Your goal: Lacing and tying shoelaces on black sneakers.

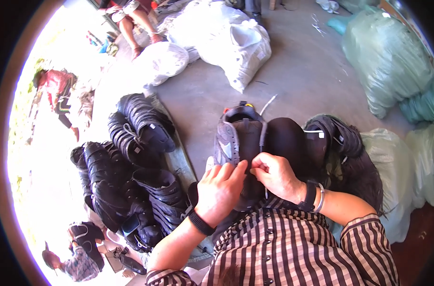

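Observation:
A dark grey shoe with pale side panels sits in front of me, its heel opening pointing away. My left hand is closed over the shoe's left side near the toe, fingers curled and thumb at the eyelets. Over the right eyelet edge, my right hand has thumb and forefinger pinched together. A pale shoelace shows just below those fingers, and a pale lace end sticks up beyond the shoe's collar. What lies exactly between the right fingertips is too small to make out.
Stacked black shoes lie to my left, and more dark shoes to my right. White sacks rest on the floor ahead. Green plastic bags stand at the right. Other people sit at the far left.

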